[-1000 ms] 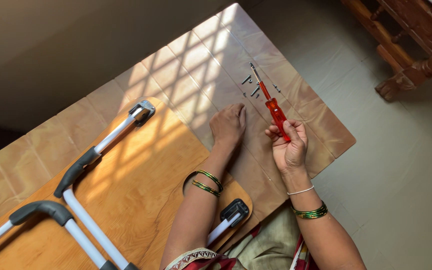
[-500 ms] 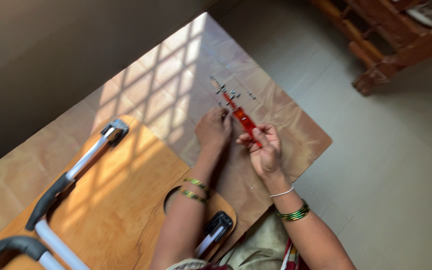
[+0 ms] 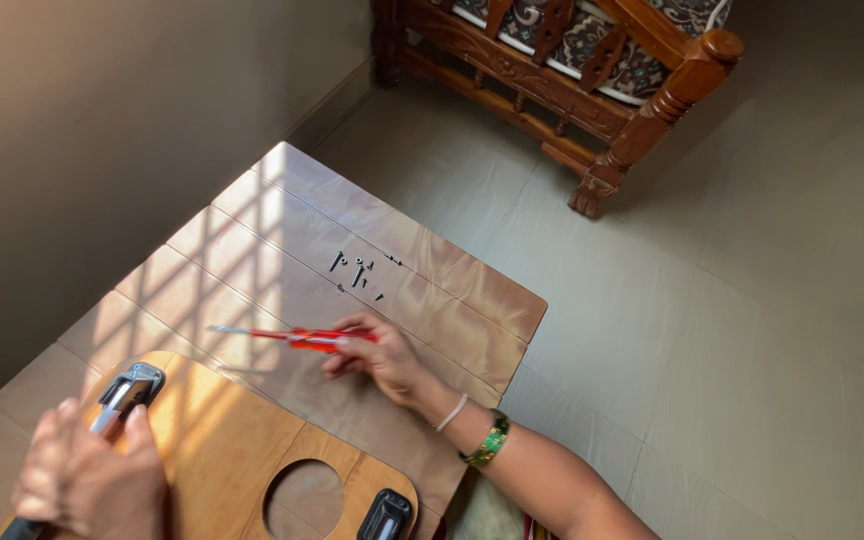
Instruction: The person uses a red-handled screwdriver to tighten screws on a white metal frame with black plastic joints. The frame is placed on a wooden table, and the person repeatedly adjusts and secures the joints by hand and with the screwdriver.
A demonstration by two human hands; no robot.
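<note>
My right hand [image 3: 382, 358] holds a red-handled screwdriver [image 3: 292, 337] level over a brown cardboard sheet [image 3: 422, 290], its shaft pointing left. My left hand [image 3: 87, 480] at the lower left grips a grey metal leg [image 3: 122, 395] hinged to a wooden board [image 3: 222, 450]. The board has a round hole [image 3: 304, 497] and a black bracket [image 3: 384, 515] at its near edge. Several small dark screws [image 3: 360, 272] lie on the cardboard beyond the screwdriver.
A carved wooden sofa [image 3: 592, 70] with patterned cushions stands at the back, one leg [image 3: 592, 195] close to the cardboard's far corner. A plain wall [image 3: 102, 120] runs along the left. Grey tiled floor [image 3: 752, 350] spreads to the right.
The view has swung up and right. My left hand left the cardboard and took hold of the metal leg. My right hand turned the screwdriver from pointing at the screws to lying level.
</note>
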